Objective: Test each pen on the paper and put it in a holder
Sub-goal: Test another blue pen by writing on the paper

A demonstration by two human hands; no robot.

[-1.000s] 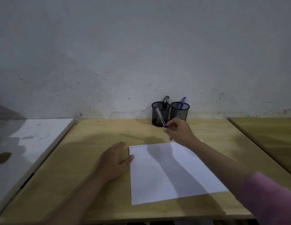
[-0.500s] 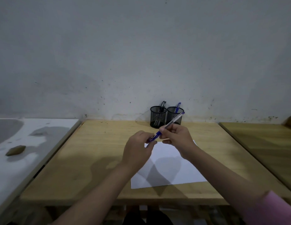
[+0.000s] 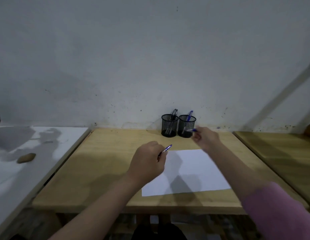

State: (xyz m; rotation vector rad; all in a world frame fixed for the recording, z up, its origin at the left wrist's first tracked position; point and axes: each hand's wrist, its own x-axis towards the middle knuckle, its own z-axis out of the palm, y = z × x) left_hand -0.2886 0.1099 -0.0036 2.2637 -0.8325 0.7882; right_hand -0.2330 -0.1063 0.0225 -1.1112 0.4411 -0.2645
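Hands have parted: left hand [image 3: 147, 161] grips pen [image 3: 165, 149], right hand [image 3: 205, 137] seemingly its cap [image 3: 193, 130].

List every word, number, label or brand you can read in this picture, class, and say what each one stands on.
None can be read.
Sheet of paper: the part in view looks blank; its far left corner is hidden behind the left hand.
Pen in the left hand: any print is too small to read.
Two mesh holders: no label visible.

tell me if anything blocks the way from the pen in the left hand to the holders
Nothing visible does. The pen in the left hand has only bare table between it and the two holders; the right hand is off to the side.
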